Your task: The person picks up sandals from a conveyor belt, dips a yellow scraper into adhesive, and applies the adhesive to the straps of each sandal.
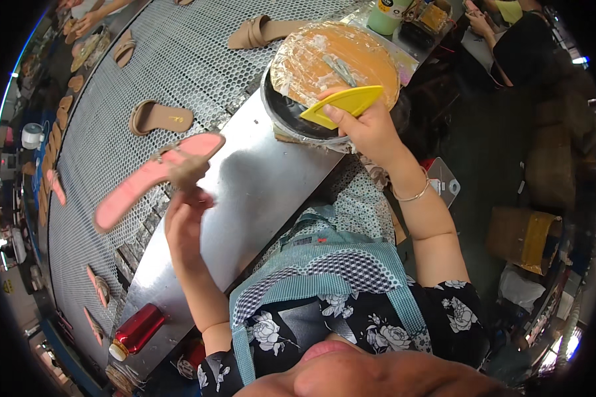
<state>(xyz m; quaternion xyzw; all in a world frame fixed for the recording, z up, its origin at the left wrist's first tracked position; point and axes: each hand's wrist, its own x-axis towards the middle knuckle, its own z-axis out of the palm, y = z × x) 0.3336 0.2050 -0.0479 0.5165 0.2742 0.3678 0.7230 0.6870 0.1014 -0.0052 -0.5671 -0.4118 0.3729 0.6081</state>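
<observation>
A pink sandal [129, 192] tilts above the edge of the metal ledge. My left hand [187, 221] is below its strap, with fingertips that seem closed on the strap; motion blurs them. In my right hand [374, 129] is a flat yellow plastic scraper [347, 106], pinched between thumb and fingers. The scraper is over the near rim of a round tub [286, 122]. An orange disc [371, 56] covered in crumpled clear film tops the tub, and a small grey tool [340, 71] lies on it. A tan sandal [162, 119] rests on the mesh beyond my left hand.
The honeycomb mesh conveyor [198, 59] carries several more sandals, one a tan sandal [265, 32] near the tub. On the metal ledge [245, 172] lies a red bottle [137, 331]. A green bottle [385, 16] stands behind the tub. Other people's hands show at the far edges.
</observation>
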